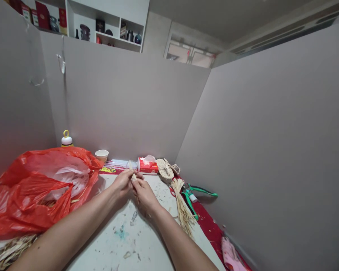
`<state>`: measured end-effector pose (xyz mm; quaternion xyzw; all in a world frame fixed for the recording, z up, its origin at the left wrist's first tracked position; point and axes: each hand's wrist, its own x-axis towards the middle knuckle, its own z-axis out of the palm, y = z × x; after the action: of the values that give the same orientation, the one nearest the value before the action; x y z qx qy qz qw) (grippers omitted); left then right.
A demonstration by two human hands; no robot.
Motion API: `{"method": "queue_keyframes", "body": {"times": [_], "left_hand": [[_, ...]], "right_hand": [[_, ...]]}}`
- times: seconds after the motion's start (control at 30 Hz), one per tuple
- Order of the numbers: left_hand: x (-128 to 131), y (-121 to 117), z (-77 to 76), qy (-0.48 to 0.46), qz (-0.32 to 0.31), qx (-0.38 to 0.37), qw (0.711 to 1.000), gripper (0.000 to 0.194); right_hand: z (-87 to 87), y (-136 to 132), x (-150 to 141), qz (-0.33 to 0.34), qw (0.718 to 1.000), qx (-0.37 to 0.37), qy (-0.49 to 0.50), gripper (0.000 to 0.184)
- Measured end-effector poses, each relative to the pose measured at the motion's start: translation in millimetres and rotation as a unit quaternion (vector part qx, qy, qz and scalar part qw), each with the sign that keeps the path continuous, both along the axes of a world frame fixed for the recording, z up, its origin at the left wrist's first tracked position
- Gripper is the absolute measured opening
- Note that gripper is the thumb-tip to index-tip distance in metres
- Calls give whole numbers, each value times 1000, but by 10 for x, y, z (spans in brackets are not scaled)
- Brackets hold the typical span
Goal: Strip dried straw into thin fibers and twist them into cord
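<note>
My left hand (123, 182) and my right hand (143, 192) meet above the middle of the white work board (124, 241). Both pinch a small pale straw strip (131, 169) that sticks up between the fingertips. The fingers of each hand are closed around it. A bundle of pale straw strips (183, 209) lies just right of my right hand. A small woven straw piece (165, 168) rests beyond it near the back wall.
A big red plastic bag (36, 188) fills the left side. At the back stand a paper cup (102, 154), a red tissue pack (147, 165) and a bottle (66, 140). Green-handled scissors (194, 195) lie at right. Grey partition walls enclose the table.
</note>
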<state>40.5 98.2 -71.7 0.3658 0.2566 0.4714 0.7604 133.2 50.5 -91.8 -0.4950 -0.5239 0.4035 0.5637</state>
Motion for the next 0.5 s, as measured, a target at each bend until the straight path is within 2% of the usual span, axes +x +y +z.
{"method": "queue_keyframes", "body": {"times": [0.03,0.1,0.2,0.33,0.4,0.5], "left_hand": [[-36,33,16,-14,10,-3,1000,17],[-121,94,53,-20,5,0,1000,17],[-204,113,96,16,-63,6,998,13],[-145,1,92,113,-176,70,975,19],[-89,-66,74,139,-198,93,966,27],[-41,-114,49,152,-194,99,964,32]], "right_hand": [[32,13,51,0,1000,7,-6,44],[96,55,169,-43,999,30,5,43],[151,121,314,-104,992,46,54,42],[124,158,354,-36,994,18,101,41],[101,166,333,-8,992,10,127,39],[78,172,311,1,988,7,157,36]]}}
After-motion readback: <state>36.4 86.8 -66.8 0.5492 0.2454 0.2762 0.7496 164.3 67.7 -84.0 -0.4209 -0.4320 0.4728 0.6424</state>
